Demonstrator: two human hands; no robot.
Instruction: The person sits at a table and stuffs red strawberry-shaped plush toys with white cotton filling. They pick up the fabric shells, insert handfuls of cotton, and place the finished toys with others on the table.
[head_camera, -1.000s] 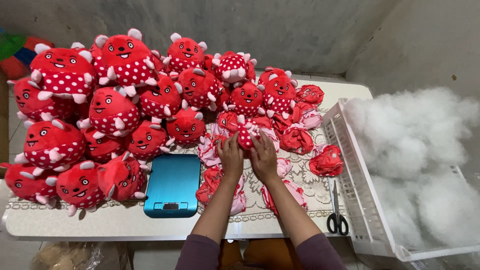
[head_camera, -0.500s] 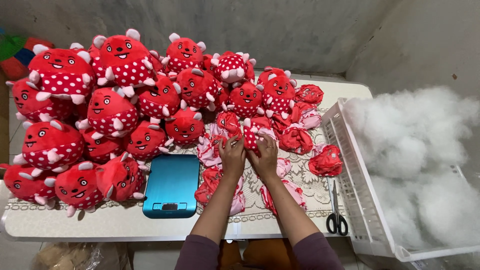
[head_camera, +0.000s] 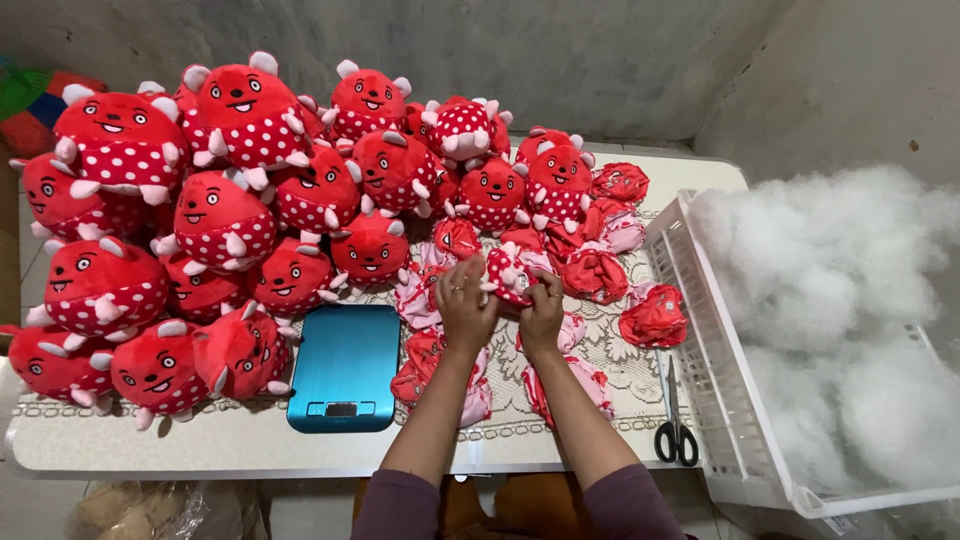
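Stuffing, white and fluffy, is heaped in a large mound (head_camera: 850, 300) at the right, partly held by a white slatted plastic basket (head_camera: 720, 400) set against the table edge. Most of the pale table (head_camera: 150, 450) with its lace cloth is covered by a pile of finished red plush toys (head_camera: 230, 210) with white spots and pink tips, stacked toward the wall at the left and centre. A blue digital scale (head_camera: 345, 365) lies flat near the front edge, just beside the left forearm. Limp, unfilled red skins (head_camera: 655, 318) are scattered around the centre and right, and black-handled scissors (head_camera: 677, 425) lie between them and the basket.

Above the cloth, the small spotted toy (head_camera: 512, 272) is held between both hands. The left hand (head_camera: 466, 305) is closed on its left side, fingers curled together, a ring visible. The right hand (head_camera: 545, 310) is clamped on its lower right edge, fingertips pinched. Compared with a second ago, the hands have been drawn slightly nearer the body and the toy has been turned between them, so the same piece is judged to be under continued working rather than released.
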